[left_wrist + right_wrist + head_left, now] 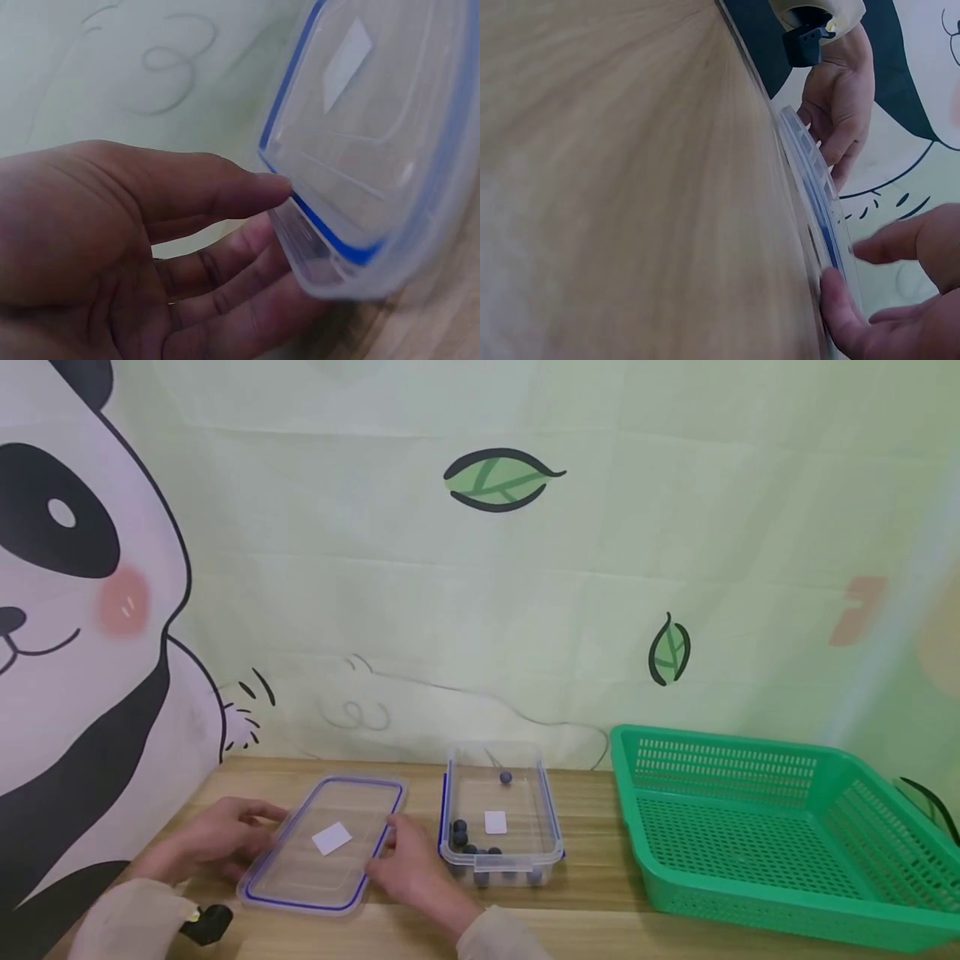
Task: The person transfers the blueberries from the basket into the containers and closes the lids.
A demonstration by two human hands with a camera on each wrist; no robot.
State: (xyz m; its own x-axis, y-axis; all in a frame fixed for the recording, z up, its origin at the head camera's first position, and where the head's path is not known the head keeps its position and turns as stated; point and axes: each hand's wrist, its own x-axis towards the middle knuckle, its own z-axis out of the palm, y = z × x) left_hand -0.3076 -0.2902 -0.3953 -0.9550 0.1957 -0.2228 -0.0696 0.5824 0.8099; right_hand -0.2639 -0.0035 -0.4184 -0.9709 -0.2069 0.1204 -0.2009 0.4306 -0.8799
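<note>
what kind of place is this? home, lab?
Likely a staged tabletop recording setup, not a lived-in room: a printed panda backdrop behind a wooden table, with a green basket and food container.

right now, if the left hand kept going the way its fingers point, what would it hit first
The lid. The left hand points right across the table, and its fingers already sit at the lid's left edge. Past the lid come the right hand, then the box, though depth is hard to judge.

green basket [780,893], panda backdrop [67,610], wooden table [592,910]
</note>
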